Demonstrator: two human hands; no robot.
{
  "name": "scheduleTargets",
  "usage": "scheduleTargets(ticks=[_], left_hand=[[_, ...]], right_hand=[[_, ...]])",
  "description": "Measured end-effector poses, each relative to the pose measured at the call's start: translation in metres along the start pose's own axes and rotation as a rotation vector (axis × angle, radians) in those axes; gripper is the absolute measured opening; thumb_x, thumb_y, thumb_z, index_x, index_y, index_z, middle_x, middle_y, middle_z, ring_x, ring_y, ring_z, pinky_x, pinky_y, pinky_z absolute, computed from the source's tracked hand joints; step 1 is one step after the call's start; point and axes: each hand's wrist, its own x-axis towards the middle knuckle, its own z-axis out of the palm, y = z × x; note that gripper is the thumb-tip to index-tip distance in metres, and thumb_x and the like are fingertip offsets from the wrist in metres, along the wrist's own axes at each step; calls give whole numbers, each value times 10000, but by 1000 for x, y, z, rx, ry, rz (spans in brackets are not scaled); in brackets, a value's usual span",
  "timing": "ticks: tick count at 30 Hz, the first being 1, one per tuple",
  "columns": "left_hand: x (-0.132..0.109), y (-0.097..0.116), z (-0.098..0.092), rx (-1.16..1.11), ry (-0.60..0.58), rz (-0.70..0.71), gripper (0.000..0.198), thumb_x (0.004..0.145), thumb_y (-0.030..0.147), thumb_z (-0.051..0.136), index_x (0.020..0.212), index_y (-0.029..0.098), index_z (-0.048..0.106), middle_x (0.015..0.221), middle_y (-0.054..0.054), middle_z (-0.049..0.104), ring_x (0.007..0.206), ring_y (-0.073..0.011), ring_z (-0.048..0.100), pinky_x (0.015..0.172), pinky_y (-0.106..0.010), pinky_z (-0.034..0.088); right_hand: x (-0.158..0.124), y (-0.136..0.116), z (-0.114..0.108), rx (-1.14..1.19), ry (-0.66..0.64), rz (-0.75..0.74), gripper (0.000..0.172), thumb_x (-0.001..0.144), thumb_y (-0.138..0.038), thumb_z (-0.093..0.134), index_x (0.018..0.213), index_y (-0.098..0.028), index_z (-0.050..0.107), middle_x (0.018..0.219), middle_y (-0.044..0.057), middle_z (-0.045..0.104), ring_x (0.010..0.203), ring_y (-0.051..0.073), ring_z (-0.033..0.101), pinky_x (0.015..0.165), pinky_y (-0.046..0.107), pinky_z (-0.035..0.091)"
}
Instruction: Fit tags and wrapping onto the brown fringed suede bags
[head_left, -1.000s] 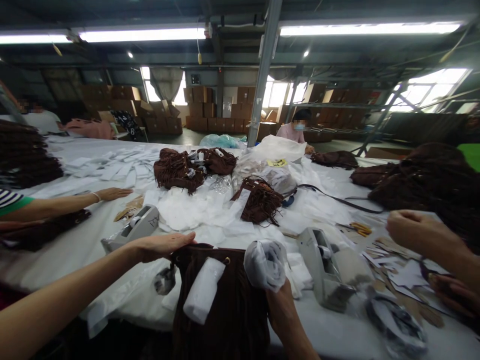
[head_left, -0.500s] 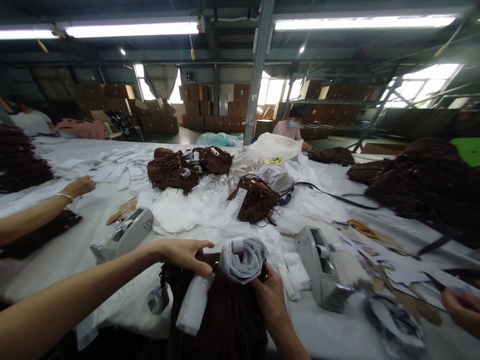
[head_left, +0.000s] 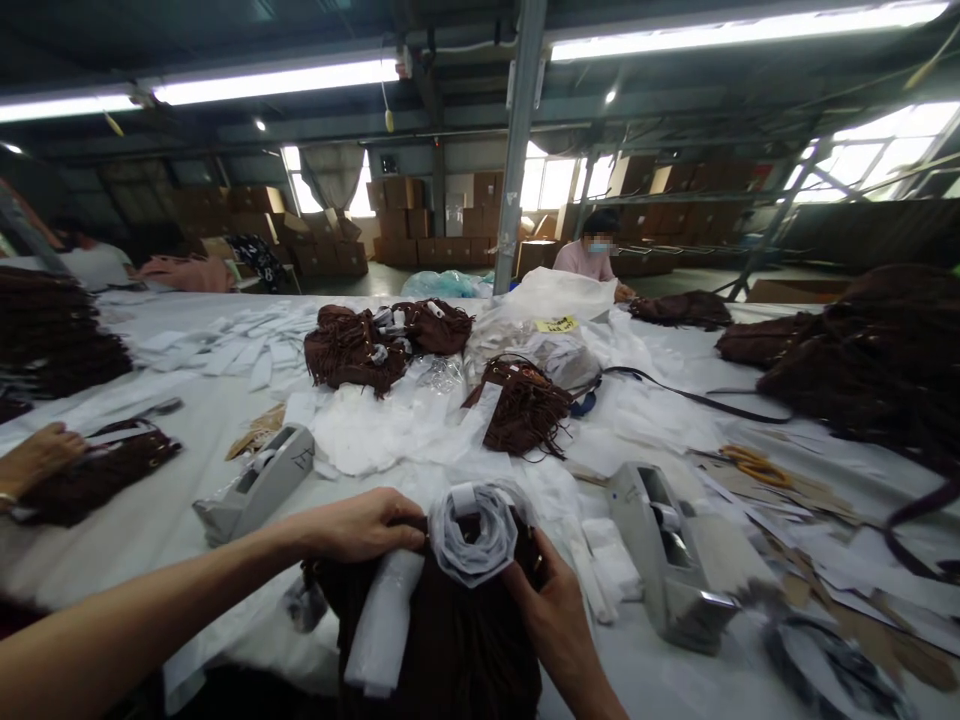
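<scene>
A dark brown bag (head_left: 457, 650) stands in front of me at the near table edge. My left hand (head_left: 371, 525) is closed on its upper left rim, the fingertips partly hidden. At the upper right rim, my right hand (head_left: 555, 605) grips the bag, its thumb beside a coil (head_left: 491, 555) in whitish wrapping. That coil sits at the bag's mouth between my hands. Below my left hand, a white wrapped roll (head_left: 384, 625) hangs on the bag's front. A small wrapped piece (head_left: 306, 600) dangles at the bag's left side.
Grey tape dispensers stand left (head_left: 259, 480) and right (head_left: 671, 560) of the bag. Beyond lie white tissue (head_left: 367, 425) and a fringed brown bag (head_left: 525, 405). Yellow-handled scissors (head_left: 757, 465) lie on paper scraps. At left, another person's hand (head_left: 41, 460) touches a brown bag (head_left: 112, 475).
My left thumb and fingers have closed in on the bag's rim. The neighbour's hand at left has moved from the white strips back to a brown bag. The hand at right has left view.
</scene>
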Motion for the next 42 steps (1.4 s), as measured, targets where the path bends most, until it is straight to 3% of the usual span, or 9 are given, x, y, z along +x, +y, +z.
scheduleTargets(ticks=[6,9,12,16,22,29,35,38,42], left_hand=[[-2,-6,-1,42,-24,-40,296,860,408,524,943,173,685,891,5,692,879,-201,583,756,-218,439],[4,-5,5,93,-55,-36,283,869,387,508,955,182,682,887,9,689,852,-192,585,734,-213,434],[13,5,10,182,-100,-9,263,876,348,493,984,192,676,878,11,687,805,-175,590,708,-207,426],[26,20,15,326,-133,47,215,867,288,498,954,214,681,844,7,679,762,-164,600,708,-217,423],[34,14,28,443,84,76,219,874,309,534,1051,247,648,1046,-46,614,959,-210,564,864,-308,416],[30,2,56,749,100,162,62,857,197,544,878,208,601,892,-31,583,806,-184,555,703,-280,424],[30,8,69,1038,142,334,167,852,76,450,903,198,552,884,-37,591,743,-191,524,637,-310,391],[35,4,68,1009,171,286,157,864,98,438,925,191,548,880,-46,586,763,-192,534,623,-299,394],[43,-7,69,958,236,195,133,875,124,434,896,190,547,860,-52,575,789,-192,542,634,-284,411]], right_hand=[[-3,24,-21,53,-119,-28,756,798,-555,620,1401,-171,374,1268,169,576,1136,278,574,946,398,478],[6,10,-36,115,-189,-83,814,807,-597,588,1446,-186,299,1360,164,497,1210,274,515,996,403,432],[21,-21,-42,-59,-312,-29,673,800,-547,629,1346,-181,483,1205,118,615,1063,250,595,937,369,458],[33,-45,-39,-115,-431,107,368,801,-484,645,924,-144,713,786,30,669,703,150,592,654,239,473],[31,-15,-43,448,-31,348,402,729,-533,691,757,-139,613,579,-32,512,467,74,427,398,180,365],[35,4,-51,213,84,274,496,751,-500,671,1106,-164,585,715,7,639,565,125,556,451,202,437],[35,-7,-34,-412,-332,-176,246,771,-306,665,993,-223,726,916,43,719,873,193,625,809,276,449],[43,0,-24,-583,-533,-209,252,863,-329,545,795,-187,742,696,27,692,655,147,585,615,229,395],[57,24,-16,-611,-560,-103,414,901,-324,467,598,-133,675,533,9,597,519,101,481,497,211,293]])
